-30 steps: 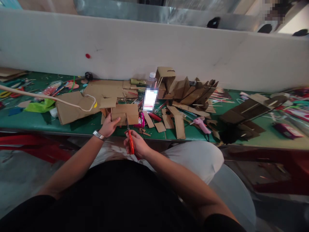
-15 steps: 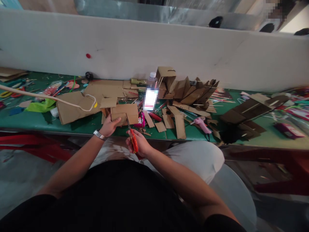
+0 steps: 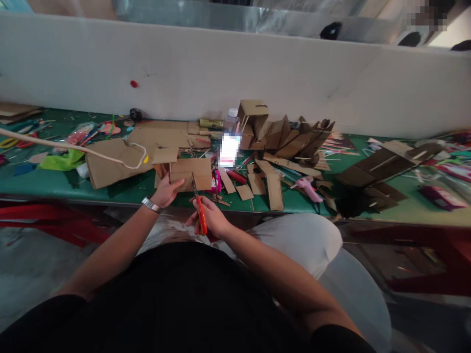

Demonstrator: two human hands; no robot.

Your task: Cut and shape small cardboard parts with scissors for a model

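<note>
My left hand (image 3: 165,192), with a metal watch on the wrist, grips the near left edge of a brown cardboard piece (image 3: 191,171) held over the front edge of the green table (image 3: 55,181). My right hand (image 3: 209,218) is closed round the orange handles of a pair of scissors (image 3: 199,206). The blades point up into the cardboard's lower edge, just right of my left thumb.
Cardboard scraps (image 3: 265,184), folded cardboard boxes (image 3: 283,132), a pink glue gun (image 3: 307,189), a clear bottle (image 3: 231,120), a white cable (image 3: 73,147) and coloured craft bits litter the table. A white wall panel (image 3: 235,73) runs behind it. My knees sit under the front edge.
The scissors and my right hand shifted slightly up toward the cardboard, then tilted back a little. My left hand and the cardboard stayed in place.
</note>
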